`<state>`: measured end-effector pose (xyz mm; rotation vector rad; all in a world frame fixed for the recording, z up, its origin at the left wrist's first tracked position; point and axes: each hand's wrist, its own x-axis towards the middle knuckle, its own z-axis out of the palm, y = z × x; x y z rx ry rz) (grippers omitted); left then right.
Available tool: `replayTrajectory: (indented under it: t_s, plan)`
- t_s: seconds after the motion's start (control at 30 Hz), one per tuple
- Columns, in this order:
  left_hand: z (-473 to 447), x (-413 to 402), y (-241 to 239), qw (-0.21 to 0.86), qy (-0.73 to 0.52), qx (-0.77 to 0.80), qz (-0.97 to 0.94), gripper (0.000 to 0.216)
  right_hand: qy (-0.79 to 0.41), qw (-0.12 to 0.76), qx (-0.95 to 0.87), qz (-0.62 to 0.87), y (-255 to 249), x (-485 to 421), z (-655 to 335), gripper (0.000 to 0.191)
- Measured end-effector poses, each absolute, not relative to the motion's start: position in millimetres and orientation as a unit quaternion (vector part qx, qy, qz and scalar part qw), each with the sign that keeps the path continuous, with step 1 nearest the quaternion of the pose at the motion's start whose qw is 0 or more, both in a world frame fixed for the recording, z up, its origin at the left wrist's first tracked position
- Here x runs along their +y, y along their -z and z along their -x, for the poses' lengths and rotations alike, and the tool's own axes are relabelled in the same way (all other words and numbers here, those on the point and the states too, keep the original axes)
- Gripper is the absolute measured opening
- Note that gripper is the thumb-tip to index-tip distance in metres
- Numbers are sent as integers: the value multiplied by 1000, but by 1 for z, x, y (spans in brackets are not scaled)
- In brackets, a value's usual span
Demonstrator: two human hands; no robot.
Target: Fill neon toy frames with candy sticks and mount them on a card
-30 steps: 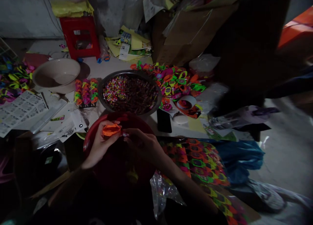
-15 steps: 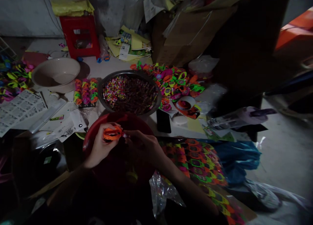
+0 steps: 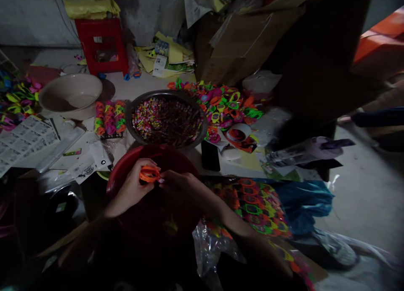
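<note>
Head view: hands (image 3: 134,190) (image 3: 189,189) pinch-tight on orange band (image 3: 150,169) and pale bit (image 3: 161,180), red basin (image 3: 113,176) below, bowl (image 3: 128,124) beyond

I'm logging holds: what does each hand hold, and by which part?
The left hand holds an orange band around its outer side. The right hand is at a small pale piece by the band's right end; its hold is unclear.

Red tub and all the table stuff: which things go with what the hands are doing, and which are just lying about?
Seem to belong:
orange plastic piece, in the left hand
small pale thing in the right hand, too dim to name
red tub, below the hands
perhaps the metal bowl

Probably just lying about:
black phone
red stool
cardboard box
</note>
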<state>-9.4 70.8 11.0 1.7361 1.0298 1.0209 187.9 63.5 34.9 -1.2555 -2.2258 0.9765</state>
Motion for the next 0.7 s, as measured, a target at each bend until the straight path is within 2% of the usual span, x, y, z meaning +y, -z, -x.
replayTrajectory:
  t_s: [0.1,0.2,0.23,0.3,0.37,0.4,0.43,0.5,0.63,0.7]
  plan:
    - [18,84,3,449,-289,397,-746,67,-422,102,-793,428,-43,79,-221,17]
    - [26,99,35,450,-145,417,-777,69,-425,90,-783,445,-52,102,-273,17]
    - [26,104,47,439,-112,432,-780,63,-384,132,-766,498,-53,110,-291,18]
    - [21,110,69,419,-89,451,-783,48,-234,294,-684,626,-52,127,-322,23]
    - [7,112,85,405,-100,454,-787,40,-109,427,-582,683,-46,140,-341,28]
    - [-1,113,91,400,-109,450,-791,39,-85,465,-548,690,-43,144,-346,29]
    - [-11,113,96,395,-117,446,-795,38,-94,482,-530,692,-39,147,-346,30]
    - [-30,113,106,385,-131,434,-804,36,-192,474,-510,692,-30,145,-338,32]
    - [-52,115,123,366,-151,430,-812,26,-457,395,-489,629,-15,125,-307,42]
    - [-52,116,128,360,-166,429,-812,28,-512,356,-510,593,-10,114,-293,43]
